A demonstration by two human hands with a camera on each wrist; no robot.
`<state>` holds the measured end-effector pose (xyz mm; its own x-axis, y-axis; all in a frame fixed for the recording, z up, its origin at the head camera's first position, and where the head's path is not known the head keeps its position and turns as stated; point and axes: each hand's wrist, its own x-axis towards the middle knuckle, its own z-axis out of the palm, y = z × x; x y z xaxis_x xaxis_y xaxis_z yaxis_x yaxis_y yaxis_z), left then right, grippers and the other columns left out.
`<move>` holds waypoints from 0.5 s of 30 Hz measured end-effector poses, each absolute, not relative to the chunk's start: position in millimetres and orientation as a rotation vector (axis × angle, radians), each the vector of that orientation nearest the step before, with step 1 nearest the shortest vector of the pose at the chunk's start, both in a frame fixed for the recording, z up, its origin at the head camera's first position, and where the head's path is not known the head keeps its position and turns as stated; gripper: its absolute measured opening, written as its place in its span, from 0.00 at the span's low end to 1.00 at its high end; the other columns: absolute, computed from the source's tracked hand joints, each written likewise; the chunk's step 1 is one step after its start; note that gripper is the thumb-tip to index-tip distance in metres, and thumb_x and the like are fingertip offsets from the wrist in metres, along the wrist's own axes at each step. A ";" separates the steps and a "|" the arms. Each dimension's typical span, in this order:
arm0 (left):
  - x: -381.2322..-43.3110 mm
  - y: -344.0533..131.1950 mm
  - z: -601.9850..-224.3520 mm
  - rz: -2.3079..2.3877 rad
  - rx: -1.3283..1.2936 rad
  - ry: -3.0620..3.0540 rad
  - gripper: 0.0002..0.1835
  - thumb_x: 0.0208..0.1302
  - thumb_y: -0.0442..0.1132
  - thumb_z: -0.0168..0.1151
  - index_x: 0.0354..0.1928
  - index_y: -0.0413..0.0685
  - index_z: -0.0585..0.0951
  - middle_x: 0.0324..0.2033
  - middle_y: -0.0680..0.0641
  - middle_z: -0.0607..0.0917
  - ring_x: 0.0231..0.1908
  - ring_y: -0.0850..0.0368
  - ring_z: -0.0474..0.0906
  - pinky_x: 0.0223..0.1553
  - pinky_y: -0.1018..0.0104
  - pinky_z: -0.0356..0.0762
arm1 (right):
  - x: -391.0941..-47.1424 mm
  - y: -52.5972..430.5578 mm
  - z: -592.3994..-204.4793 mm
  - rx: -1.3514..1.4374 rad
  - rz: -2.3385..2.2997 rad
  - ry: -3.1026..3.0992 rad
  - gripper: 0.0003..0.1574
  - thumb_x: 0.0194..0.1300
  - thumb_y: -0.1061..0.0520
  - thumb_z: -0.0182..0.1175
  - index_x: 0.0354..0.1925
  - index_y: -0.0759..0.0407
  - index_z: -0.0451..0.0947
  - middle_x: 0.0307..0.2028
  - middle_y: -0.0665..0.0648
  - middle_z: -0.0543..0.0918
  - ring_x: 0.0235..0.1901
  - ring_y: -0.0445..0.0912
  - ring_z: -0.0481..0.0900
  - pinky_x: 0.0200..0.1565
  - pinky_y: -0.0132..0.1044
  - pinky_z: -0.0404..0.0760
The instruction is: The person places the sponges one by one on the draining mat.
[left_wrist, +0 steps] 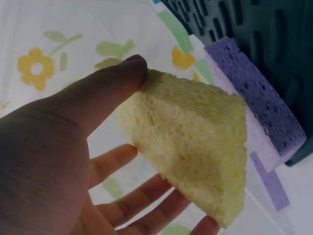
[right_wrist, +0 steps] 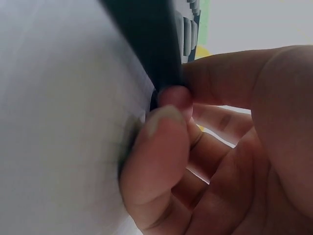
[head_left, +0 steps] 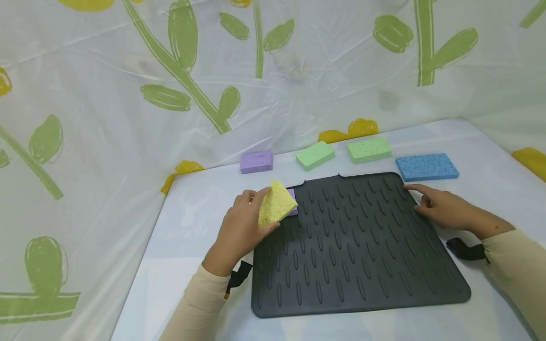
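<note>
My left hand [head_left: 241,222] pinches a yellow sponge [head_left: 277,203] by its edges, thumb on one side and fingers on the other. The sponge is tilted over the upper left of a dark ribbed mat [head_left: 350,246]. Behind it, partly hidden, a purple sponge [left_wrist: 259,98] rests at the mat's left edge. My right hand [head_left: 448,210] is at the mat's upper right edge. Its fingertips [right_wrist: 168,122] close on the mat's rim, seen near the table surface in the right wrist view, with the other fingers curled behind.
Along the back of the white table stand another purple sponge [head_left: 256,162], two green sponges [head_left: 315,155] and a large blue sponge [head_left: 427,166]. A white curtain [head_left: 106,132] printed with leaves and yellow flowers hangs behind and to the left.
</note>
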<state>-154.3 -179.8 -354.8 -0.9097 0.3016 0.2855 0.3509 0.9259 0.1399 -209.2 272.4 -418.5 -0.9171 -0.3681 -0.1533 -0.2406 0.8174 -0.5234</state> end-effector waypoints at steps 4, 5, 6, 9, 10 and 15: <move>-152.2 -177.2 -355.5 -0.263 -0.567 -2.847 0.45 0.50 0.53 0.79 0.70 0.53 0.70 0.53 0.42 0.79 0.49 0.46 0.78 0.40 0.50 0.81 | -209.2 272.7 -418.9 -0.473 -0.742 2.758 0.37 0.72 0.60 0.53 0.74 0.68 0.53 0.28 0.53 0.76 0.21 0.43 0.70 0.22 0.37 0.70; -152.1 -176.9 -355.9 -0.259 -0.589 -2.856 0.44 0.50 0.53 0.79 0.69 0.54 0.71 0.54 0.43 0.79 0.50 0.47 0.78 0.41 0.50 0.81 | -209.4 272.8 -418.7 -0.473 -0.741 2.760 0.37 0.72 0.60 0.53 0.74 0.68 0.54 0.28 0.53 0.77 0.21 0.43 0.70 0.22 0.37 0.70; -152.0 -176.7 -356.5 -0.260 -0.614 -2.864 0.44 0.50 0.53 0.79 0.68 0.54 0.71 0.54 0.43 0.79 0.50 0.47 0.78 0.41 0.50 0.81 | -209.5 273.0 -418.6 -0.474 -0.740 2.764 0.38 0.72 0.60 0.53 0.74 0.68 0.54 0.28 0.53 0.77 0.21 0.43 0.70 0.22 0.37 0.70; -151.3 -176.2 -358.0 -0.272 -0.701 -2.887 0.41 0.49 0.53 0.80 0.65 0.53 0.73 0.55 0.45 0.79 0.51 0.48 0.78 0.43 0.51 0.81 | -209.6 273.2 -418.7 -0.474 -0.744 2.761 0.38 0.72 0.60 0.54 0.74 0.68 0.54 0.28 0.53 0.77 0.21 0.43 0.70 0.23 0.37 0.70; -150.8 -176.1 -358.5 -0.276 -0.729 -2.890 0.40 0.49 0.53 0.80 0.64 0.53 0.74 0.55 0.46 0.79 0.51 0.49 0.78 0.44 0.52 0.81 | -209.7 273.3 -419.0 -0.474 -0.745 2.760 0.38 0.72 0.60 0.54 0.74 0.68 0.54 0.28 0.53 0.77 0.21 0.42 0.70 0.23 0.37 0.70; -148.3 -173.5 -360.5 -0.288 -0.819 -2.884 0.37 0.47 0.53 0.81 0.59 0.53 0.76 0.52 0.48 0.80 0.50 0.52 0.79 0.46 0.54 0.81 | -210.0 273.5 -419.9 -0.481 -0.749 2.764 0.38 0.71 0.61 0.54 0.74 0.68 0.54 0.28 0.53 0.76 0.21 0.42 0.69 0.23 0.36 0.70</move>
